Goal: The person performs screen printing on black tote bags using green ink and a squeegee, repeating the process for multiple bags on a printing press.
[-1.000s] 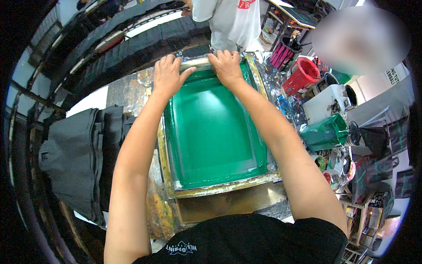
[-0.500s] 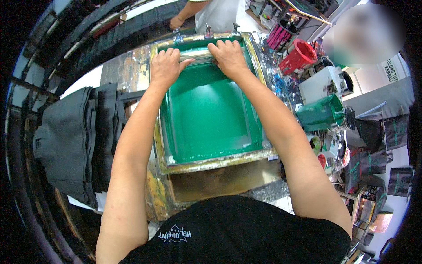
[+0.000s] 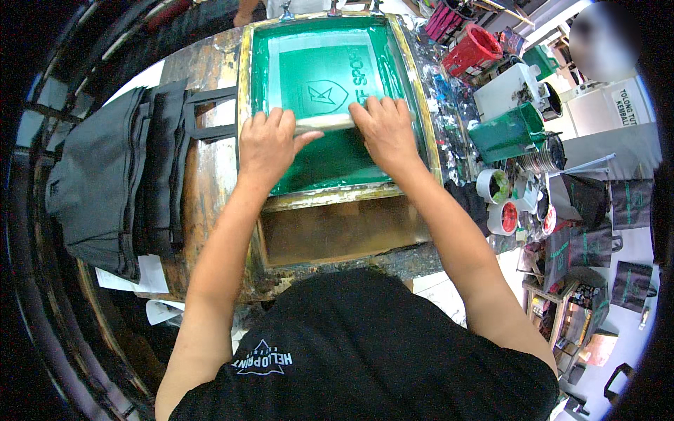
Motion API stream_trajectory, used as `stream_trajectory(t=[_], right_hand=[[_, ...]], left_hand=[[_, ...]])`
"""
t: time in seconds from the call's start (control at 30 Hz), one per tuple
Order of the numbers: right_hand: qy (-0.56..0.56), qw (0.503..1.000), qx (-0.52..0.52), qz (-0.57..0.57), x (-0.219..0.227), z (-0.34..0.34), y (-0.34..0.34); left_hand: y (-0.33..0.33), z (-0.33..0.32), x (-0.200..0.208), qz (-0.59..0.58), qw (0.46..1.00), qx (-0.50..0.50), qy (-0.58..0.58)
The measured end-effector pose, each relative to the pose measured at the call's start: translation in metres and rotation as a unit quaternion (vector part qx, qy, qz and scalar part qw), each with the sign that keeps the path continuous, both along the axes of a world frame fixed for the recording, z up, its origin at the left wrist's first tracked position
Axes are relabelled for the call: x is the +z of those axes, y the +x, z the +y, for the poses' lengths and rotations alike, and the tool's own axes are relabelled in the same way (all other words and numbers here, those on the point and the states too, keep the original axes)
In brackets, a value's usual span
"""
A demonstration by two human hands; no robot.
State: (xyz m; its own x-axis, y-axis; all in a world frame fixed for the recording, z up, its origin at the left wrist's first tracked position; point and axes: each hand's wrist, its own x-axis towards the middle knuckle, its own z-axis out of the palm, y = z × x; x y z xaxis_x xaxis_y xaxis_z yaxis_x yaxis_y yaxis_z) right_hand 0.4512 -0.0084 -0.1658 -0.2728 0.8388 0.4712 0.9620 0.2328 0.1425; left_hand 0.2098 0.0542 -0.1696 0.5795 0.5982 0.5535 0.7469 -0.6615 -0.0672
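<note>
A wooden-handled squeegee [image 3: 324,125] spans the green, ink-covered mesh of a screen-printing frame [image 3: 335,198]. My left hand [image 3: 269,144] grips its left end, fingers wrapped over the top and thumb pointing inward. At the opposite end my right hand [image 3: 385,135] is closed round the handle. The squeegee's blade is hidden below the handle and hands. Beyond it, a shield emblem [image 3: 327,97] and some lettering show in the mesh. Darker green ink [image 3: 323,165] lies on the near side of the squeegee.
Black cloth bags [image 3: 98,175] are stacked at the left, one bag's handle [image 3: 214,132] reaching the frame. Clamps [image 3: 334,7] line the frame's far edge. On the right stand a red bucket [image 3: 472,50], a white container [image 3: 509,91], a green container [image 3: 505,131] and tape rolls [image 3: 503,217].
Both hands have drawn the squeegee from the far end of the frame toward me. The emblem and lettering now show behind it. My view has shifted, and the other person's arm is mostly out of it.
</note>
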Motion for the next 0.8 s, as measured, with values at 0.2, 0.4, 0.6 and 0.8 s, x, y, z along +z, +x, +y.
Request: stream_trajectory(t=[0.2,0.4,0.6,0.8], right_hand=[[-0.058,0.998,-0.014,0.019,0.008,-0.076,-0.018],[-0.074,0.997,-0.019,0.018,0.014,-0.075,-0.018],[-0.071,0.996,-0.032,0.034,-0.011,-0.109,-0.030],[-0.071,0.994,-0.034,0.078,-0.017,-0.121,-0.033]], left_hand=[[-0.017,-0.068,-0.002,-0.003,1.000,-0.021,-0.015],[-0.014,-0.071,0.006,-0.014,0.999,-0.016,-0.040],[-0.039,-0.111,-0.008,-0.070,0.989,-0.048,-0.120],[-0.097,-0.118,-0.038,-0.089,0.964,0.165,-0.188]])
